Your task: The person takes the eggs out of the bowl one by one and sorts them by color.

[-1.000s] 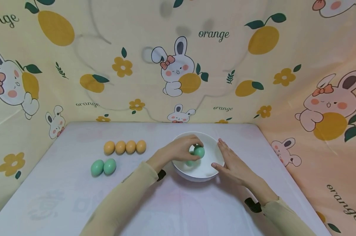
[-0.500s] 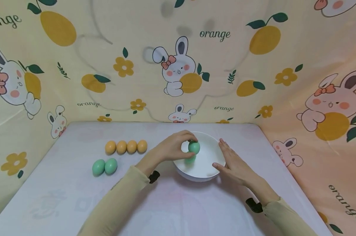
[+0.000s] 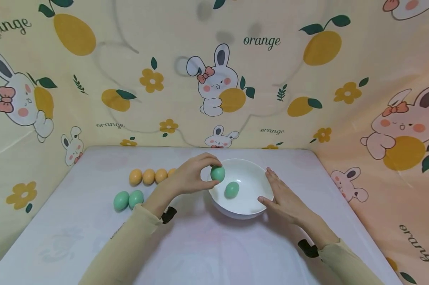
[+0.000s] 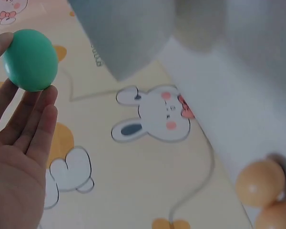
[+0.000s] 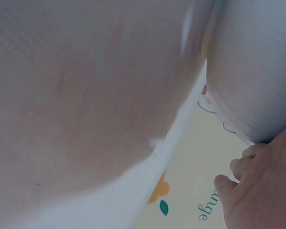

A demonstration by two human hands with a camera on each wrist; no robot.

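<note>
A green egg (image 3: 218, 173) is pinched between the thumb and fingertips of my left hand (image 3: 191, 174), above the left rim of a white bowl (image 3: 251, 186). In the left wrist view the same egg (image 4: 31, 60) shows at the upper left, held at the fingertips. A second green egg (image 3: 231, 190) lies inside the bowl. My right hand (image 3: 285, 198) rests against the bowl's right side with its fingers straight. The right wrist view shows part of this hand (image 5: 264, 186) against the bowl's outer wall (image 5: 252, 71).
Two green eggs (image 3: 121, 201) lie together on the left of the white-covered table (image 3: 207, 249). Behind them stands a row of several orange eggs (image 3: 148, 177), partly hidden by the left arm. A patterned cloth (image 3: 186, 23) hangs at the back and sides.
My left hand has lifted a green egg from inside the bowl and moved left to its rim, uncovering the other green egg. The right hand keeps its place on the bowl.
</note>
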